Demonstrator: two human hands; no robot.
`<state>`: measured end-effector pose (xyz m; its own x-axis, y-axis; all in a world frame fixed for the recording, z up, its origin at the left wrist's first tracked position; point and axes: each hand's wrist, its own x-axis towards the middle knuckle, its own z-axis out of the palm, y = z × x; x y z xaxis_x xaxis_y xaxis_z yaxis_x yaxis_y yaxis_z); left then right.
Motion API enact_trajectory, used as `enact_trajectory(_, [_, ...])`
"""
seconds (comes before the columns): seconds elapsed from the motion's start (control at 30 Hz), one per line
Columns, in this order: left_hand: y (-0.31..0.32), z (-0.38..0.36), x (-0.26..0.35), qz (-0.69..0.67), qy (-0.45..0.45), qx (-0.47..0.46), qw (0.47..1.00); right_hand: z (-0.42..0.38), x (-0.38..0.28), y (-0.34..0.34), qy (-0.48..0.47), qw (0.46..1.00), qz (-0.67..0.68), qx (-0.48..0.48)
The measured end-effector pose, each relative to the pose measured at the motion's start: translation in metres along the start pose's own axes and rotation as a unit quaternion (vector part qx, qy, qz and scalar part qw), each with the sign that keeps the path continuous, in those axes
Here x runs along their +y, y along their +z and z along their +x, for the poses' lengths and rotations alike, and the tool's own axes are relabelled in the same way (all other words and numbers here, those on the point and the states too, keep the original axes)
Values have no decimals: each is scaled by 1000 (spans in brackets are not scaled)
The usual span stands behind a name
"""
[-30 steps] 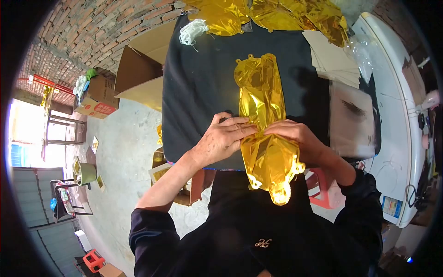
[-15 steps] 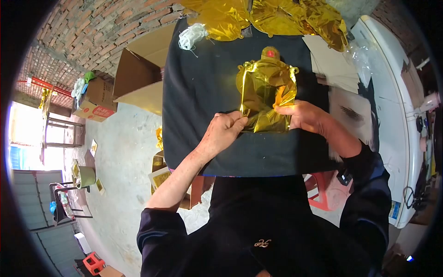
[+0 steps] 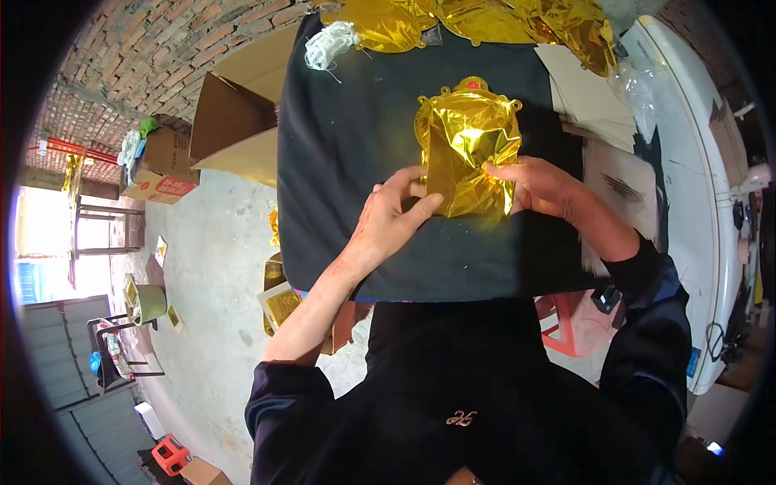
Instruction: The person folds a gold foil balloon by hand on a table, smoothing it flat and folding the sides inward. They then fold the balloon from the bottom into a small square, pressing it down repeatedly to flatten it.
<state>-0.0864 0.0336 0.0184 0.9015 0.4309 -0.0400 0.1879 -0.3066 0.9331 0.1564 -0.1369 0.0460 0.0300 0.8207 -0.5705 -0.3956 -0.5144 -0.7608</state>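
A shiny gold foil piece [image 3: 469, 149] with small loops at its upper corners and a red spot at its top lies on the black cloth [image 3: 364, 267]. My left hand [image 3: 392, 214] is at its lower left edge, thumb and fingers spread apart, fingertips partly hidden behind the foil. At the lower right edge, my right hand [image 3: 537, 186] pinches the foil between thumb and fingers.
More gold foil [image 3: 517, 24] lies along the table's far edge, beside a bundle of white string [image 3: 331, 44]. Cardboard sheets [image 3: 586, 97] and clear plastic [image 3: 638, 93] are at the right. An open cardboard box [image 3: 234, 121] stands left of the table.
My left thumb and fingers have spread apart at the foil's edge. The foil's front now looks fuller and covers the dark opening seen before. The whole view has shifted slightly.
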Motion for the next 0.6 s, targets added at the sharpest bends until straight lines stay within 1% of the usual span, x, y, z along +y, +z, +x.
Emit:
enact_trajectory(0.03, [-1, -1, -3, 5, 25, -4, 1000, 0, 0, 0, -1, 1000, -2, -1])
enact_trajectory(0.13, [-5, -4, -8, 64, 55, -24, 996, -2, -6, -1, -11, 1000, -17, 9])
enact_trajectory(0.23, [-7, -2, -5, 73, 48, -35, 996, 2, -10, -5, -45, 999, -18, 12])
enact_trajectory(0.33, [-8, 0, 3, 89, 5, -40, 995, 8, -11, -3, -65, 998, 4, 26])
enact_trajectory(0.47, [-4, 1, -5, 90, 18, -21, 996, 12, -14, 2, -66, 997, -41, 28])
enact_trajectory(0.53, [-3, 3, -5, 91, 28, -4, 995, 21, -11, -4, -60, 993, -90, 57])
enact_trajectory(0.6, [-5, 4, 4, 86, -9, -10, 996, 28, -11, -10, -65, 988, -117, 76])
